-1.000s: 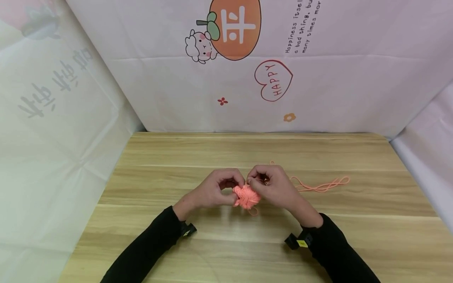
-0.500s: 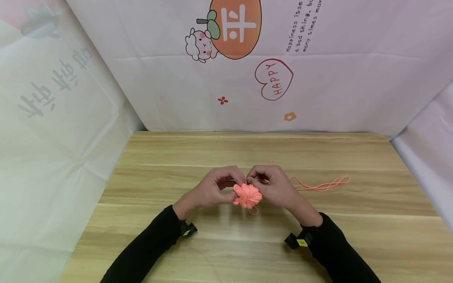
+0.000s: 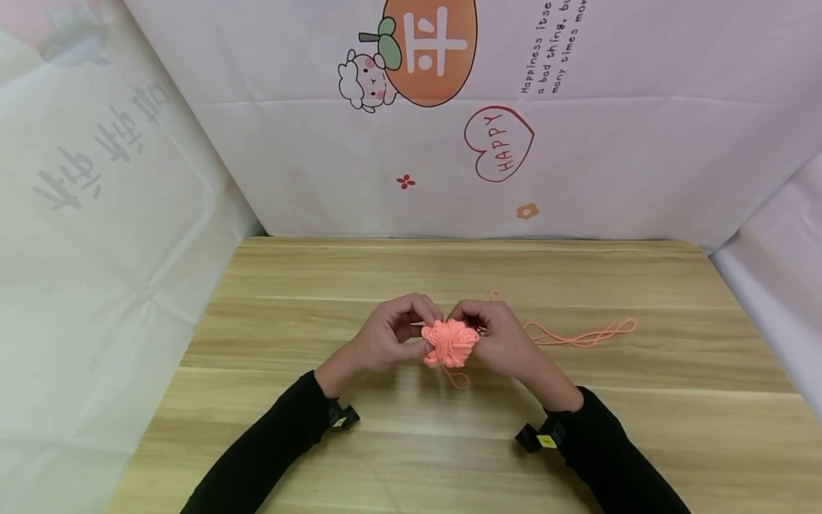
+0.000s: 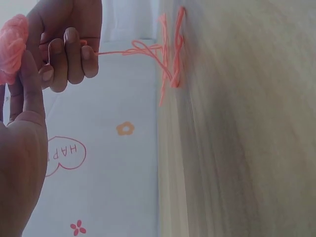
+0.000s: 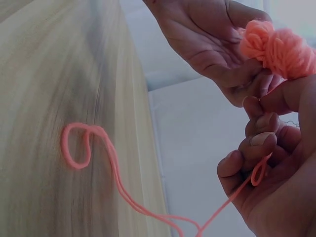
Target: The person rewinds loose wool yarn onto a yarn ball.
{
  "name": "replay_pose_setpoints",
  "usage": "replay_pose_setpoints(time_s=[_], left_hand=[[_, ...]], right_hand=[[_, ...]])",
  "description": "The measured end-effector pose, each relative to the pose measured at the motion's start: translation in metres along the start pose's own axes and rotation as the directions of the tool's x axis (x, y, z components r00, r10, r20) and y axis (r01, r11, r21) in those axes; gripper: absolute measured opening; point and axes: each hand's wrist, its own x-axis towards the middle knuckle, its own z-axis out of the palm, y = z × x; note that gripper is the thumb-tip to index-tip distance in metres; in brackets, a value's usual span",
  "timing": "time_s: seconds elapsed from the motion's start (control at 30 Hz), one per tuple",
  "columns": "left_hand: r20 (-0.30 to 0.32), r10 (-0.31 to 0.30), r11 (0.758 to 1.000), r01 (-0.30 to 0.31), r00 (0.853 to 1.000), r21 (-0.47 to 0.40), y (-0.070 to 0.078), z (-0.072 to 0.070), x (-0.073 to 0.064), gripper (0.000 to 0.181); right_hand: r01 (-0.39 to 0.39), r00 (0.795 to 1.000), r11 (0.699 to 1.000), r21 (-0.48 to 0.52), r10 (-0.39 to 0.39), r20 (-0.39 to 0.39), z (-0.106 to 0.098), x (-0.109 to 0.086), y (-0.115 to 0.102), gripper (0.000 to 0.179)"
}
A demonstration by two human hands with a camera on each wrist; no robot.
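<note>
A small ball of coral-pink yarn [image 3: 452,344] is held above the table, mid-view in the head view. My left hand [image 3: 389,337] grips its left side between thumb and fingers. My right hand [image 3: 502,344] is close by on the right, its fingers curled over a strand of yarn [image 5: 224,205], as the right wrist view shows. The right index fingertip is near the left fingers under the ball. A short loop of yarn [image 3: 459,382] hangs below the ball. Part of the right fingers is hidden behind the ball in the head view.
Slack yarn [image 3: 604,333] lies in long loops on the wooden table [image 3: 411,457], right of my right hand. A white printed cloth [image 3: 308,164] stands behind the table, with more cloth at both sides. Dark wrist cameras [image 3: 538,437] sit on the sleeves.
The ball of yarn has been raised slightly and turned, so its wound middle band faces up. My left hand has lifted a little with it. The right hand has hardly moved.
</note>
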Motion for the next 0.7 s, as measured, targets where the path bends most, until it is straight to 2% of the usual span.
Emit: replay_pose_setpoints(time_s=[0.13, 0.27, 0.43, 0.7], left_hand=[[-0.008, -0.014, 1.000, 0.013, 1.000, -0.010, 0.000, 0.001, 0.000, 0.023], [-0.033, -0.001, 1.000, 0.001, 0.999, -0.004, 0.000, 0.001, 0.000, 0.021], [-0.123, 0.034, 0.999, -0.030, 0.992, 0.030, 0.000, 0.000, 0.001, 0.018], [-0.247, 0.050, 0.997, -0.033, 0.968, 0.070, 0.001, -0.003, 0.002, 0.021]], right_hand=[[-0.041, 0.999, 0.999, 0.005, 0.041, -0.008, 0.001, 0.000, -0.005, 0.018], [-0.044, 0.999, 0.999, 0.015, 0.044, -0.007, 0.002, 0.001, -0.003, 0.019], [-0.034, 0.999, 0.999, -0.011, 0.034, -0.009, 0.004, 0.000, 0.000, 0.016], [0.031, 1.000, 0.998, -0.054, -0.031, 0.004, 0.013, 0.000, 0.034, 0.017]])
